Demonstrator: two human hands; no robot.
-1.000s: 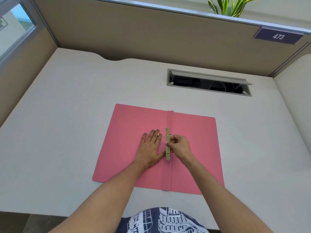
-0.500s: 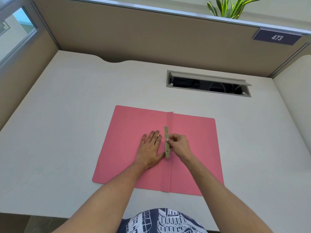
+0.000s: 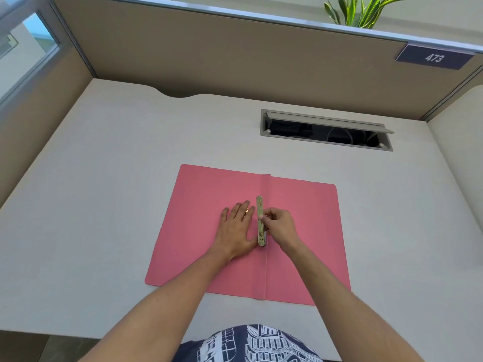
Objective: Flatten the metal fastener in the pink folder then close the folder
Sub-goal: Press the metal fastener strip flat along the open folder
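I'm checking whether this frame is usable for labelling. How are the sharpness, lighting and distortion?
Head view: sharp on the pink folder, the metal fastener and both hands; soft, even light with faint shadows and no harsh glare; wide-angle bending shows in the partition rail and desk edges.

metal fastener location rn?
In the head view, the metal fastener lies along the spine of the open pink folder, between the flat left hand and the right hand pinching it.
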